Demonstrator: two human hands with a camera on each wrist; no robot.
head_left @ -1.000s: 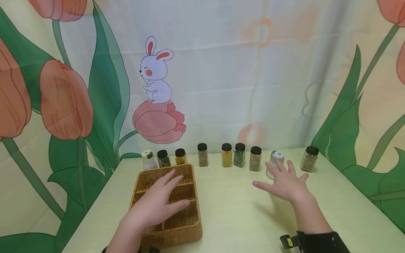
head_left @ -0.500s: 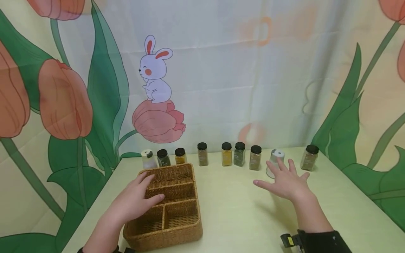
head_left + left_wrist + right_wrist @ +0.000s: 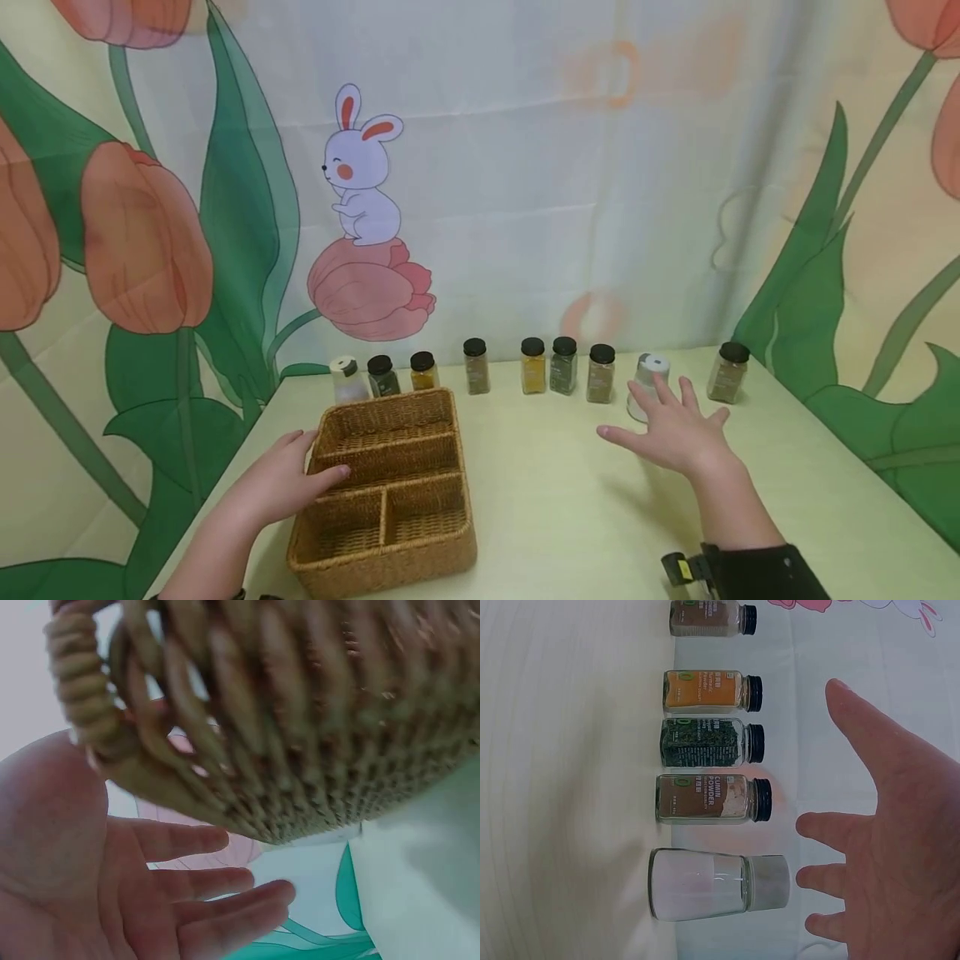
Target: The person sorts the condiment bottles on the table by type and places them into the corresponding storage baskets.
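My left hand (image 3: 285, 477) is at the left rim of a divided wicker basket (image 3: 386, 571), thumb over the rim and fingers outside. In the left wrist view its fingers (image 3: 225, 922) stretch straight beside the woven wall (image 3: 300, 712). My right hand (image 3: 678, 433) hovers with spread fingers in front of a glass shaker of white powder (image 3: 654, 367), holding nothing. In the right wrist view that shaker stands beside a cumin powder jar (image 3: 694, 799), a jar of dark green flakes (image 3: 701, 742) and a turmeric jar (image 3: 705, 691).
Behind the basket stand a white-capped shaker (image 3: 347, 379), a dark green jar (image 3: 382, 377) and a yellow one (image 3: 423, 371), their lower parts partly hidden. A brown spice jar (image 3: 476, 367) is mid-row; another (image 3: 728, 373) is near the right table edge. A printed curtain (image 3: 510, 208) hangs behind.
My left hand has moved left from above the basket to its left rim, and the fingers have gone down outside it. The right hand has stayed nearly still.
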